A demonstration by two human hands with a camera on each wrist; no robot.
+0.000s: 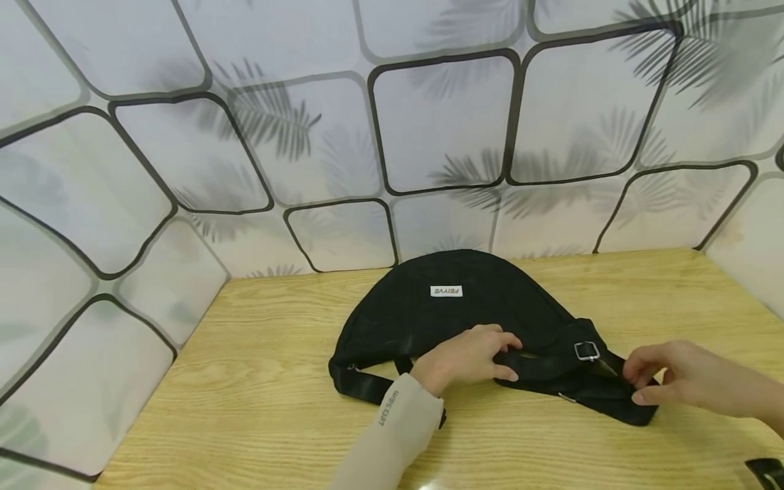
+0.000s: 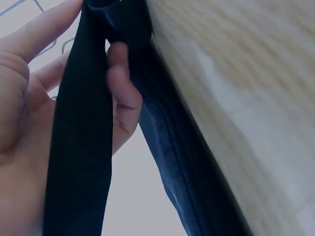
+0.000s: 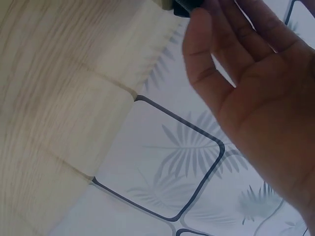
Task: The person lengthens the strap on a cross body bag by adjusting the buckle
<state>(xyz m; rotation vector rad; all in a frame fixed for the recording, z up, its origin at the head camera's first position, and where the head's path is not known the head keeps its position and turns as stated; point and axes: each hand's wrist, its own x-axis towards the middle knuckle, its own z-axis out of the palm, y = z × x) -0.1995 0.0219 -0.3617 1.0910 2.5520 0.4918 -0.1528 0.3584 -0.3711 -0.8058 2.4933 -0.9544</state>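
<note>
A black half-moon bag (image 1: 484, 306) lies flat, its white label (image 1: 446, 291) upside down and its curved edge toward the wall. My left hand (image 1: 468, 357) reaches over the bag's near edge and holds the black strap (image 1: 545, 367). In the left wrist view the strap (image 2: 81, 123) crosses the palm, with curled fingers (image 2: 125, 93) behind it. At the bag's right end my right hand (image 1: 676, 378) pinches a fold of black strap between thumb and fingers. Only a dark tip of it (image 3: 187, 6) shows in the right wrist view. A metal buckle (image 1: 586, 351) sits between the hands.
The bag rests on a light wood-grain table (image 1: 245, 381). A patterned wall covering (image 1: 447, 129) rises behind the table and at both sides. Another strap loop (image 1: 364, 386) lies left of the left hand. A small black object (image 1: 765, 469) is cut off at bottom right.
</note>
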